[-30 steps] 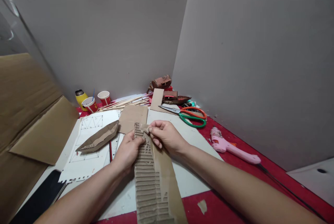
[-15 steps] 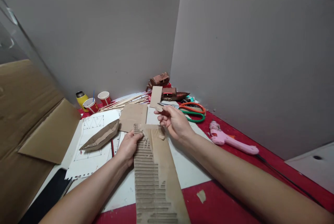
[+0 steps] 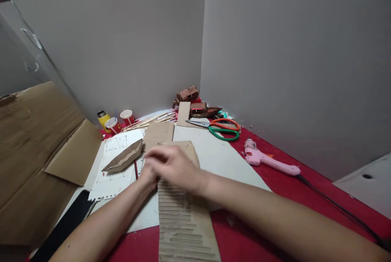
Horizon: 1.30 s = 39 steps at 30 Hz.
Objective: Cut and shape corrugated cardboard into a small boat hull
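A long cardboard strip (image 3: 183, 235) lies before me, its top paper partly peeled so the corrugated ridges show. My left hand (image 3: 149, 177) grips the strip's left edge near its far end, its fingers mostly covered by the other hand. Across the strip, my right hand (image 3: 175, 168) is bent over the left one, blurred. Its fingertips are hidden, so I cannot tell what they hold. Just left of the hands, a small boat-shaped cardboard piece (image 3: 124, 158) rests on a sheet with drawn trusses (image 3: 116, 143). A flat cardboard piece (image 3: 159, 132) lies beyond the hands.
Scissors with orange and green handles (image 3: 224, 127) lie at the back. A pink glue gun (image 3: 270, 162) and its cord are on the right. Paper cups (image 3: 126, 117), a yellow bottle (image 3: 103, 120) and thin sticks (image 3: 152, 119) stand or lie behind. A big cardboard box (image 3: 27, 164) fills the left.
My right hand has moved from above the strip's far right, where it pinched a torn scrap, leftward and down over my left hand. The camera view has shifted slightly.
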Motion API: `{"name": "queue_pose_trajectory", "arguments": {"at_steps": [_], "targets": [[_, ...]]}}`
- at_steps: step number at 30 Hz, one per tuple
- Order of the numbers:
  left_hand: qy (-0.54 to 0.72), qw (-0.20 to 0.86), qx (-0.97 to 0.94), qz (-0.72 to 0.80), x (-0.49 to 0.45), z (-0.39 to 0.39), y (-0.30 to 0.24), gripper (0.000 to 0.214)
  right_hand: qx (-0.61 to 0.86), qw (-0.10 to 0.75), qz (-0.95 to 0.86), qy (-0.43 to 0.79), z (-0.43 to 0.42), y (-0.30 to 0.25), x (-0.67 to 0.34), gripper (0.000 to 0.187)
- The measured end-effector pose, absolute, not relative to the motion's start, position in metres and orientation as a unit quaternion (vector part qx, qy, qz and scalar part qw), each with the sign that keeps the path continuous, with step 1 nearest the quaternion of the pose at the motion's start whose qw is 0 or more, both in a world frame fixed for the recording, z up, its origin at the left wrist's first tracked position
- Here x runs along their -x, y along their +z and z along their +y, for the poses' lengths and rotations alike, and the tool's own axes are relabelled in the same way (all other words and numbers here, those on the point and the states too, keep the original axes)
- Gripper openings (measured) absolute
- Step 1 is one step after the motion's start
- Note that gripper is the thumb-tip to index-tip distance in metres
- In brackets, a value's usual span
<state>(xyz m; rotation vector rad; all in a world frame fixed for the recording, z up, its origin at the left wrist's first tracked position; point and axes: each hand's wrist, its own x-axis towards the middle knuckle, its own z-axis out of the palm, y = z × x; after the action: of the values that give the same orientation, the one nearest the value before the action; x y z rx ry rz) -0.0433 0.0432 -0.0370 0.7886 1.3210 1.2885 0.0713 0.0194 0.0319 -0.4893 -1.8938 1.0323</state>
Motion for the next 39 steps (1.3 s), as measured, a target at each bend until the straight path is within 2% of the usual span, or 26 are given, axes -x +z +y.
{"name": "queue_pose_trajectory", "arguments": {"at_steps": [3,6,8,12,15,18,34,37,39], "targets": [[0.522,0.570,-0.349,0.529,0.044,0.042,-0.040,0.031,0.413,0.456,-0.743,0.263,0.076,0.003,-0.120,0.018],[0.531,0.580,-0.353,0.507,0.044,0.041,-0.042,0.029,0.480,0.368,-0.772,0.194,0.106,-0.014,-0.137,0.050],[0.541,0.580,-0.355,0.496,0.044,0.040,-0.042,0.033,0.485,0.291,-0.800,0.202,0.109,-0.017,-0.130,0.060],[0.551,0.572,-0.359,0.489,0.042,0.039,-0.041,0.035,0.491,0.189,-0.832,0.179,0.100,-0.016,-0.106,0.047],[0.543,0.572,-0.368,0.492,0.039,0.037,-0.043,0.031,0.491,0.160,-0.833,0.197,0.100,-0.018,-0.101,0.036],[0.533,0.570,-0.380,0.496,0.037,0.036,-0.044,0.030,0.501,0.145,-0.827,0.212,0.103,-0.020,-0.103,0.034],[0.492,0.569,-0.430,0.500,0.025,0.031,-0.044,0.019,0.467,0.157,-0.831,0.257,0.098,-0.022,-0.100,0.019],[0.493,0.571,-0.426,0.501,0.026,0.032,-0.044,0.019,0.451,0.183,-0.833,0.263,0.099,-0.027,-0.103,0.023],[0.493,0.573,-0.419,0.503,0.027,0.034,-0.043,0.020,0.441,0.202,-0.831,0.271,0.102,-0.030,-0.107,0.032]]}}
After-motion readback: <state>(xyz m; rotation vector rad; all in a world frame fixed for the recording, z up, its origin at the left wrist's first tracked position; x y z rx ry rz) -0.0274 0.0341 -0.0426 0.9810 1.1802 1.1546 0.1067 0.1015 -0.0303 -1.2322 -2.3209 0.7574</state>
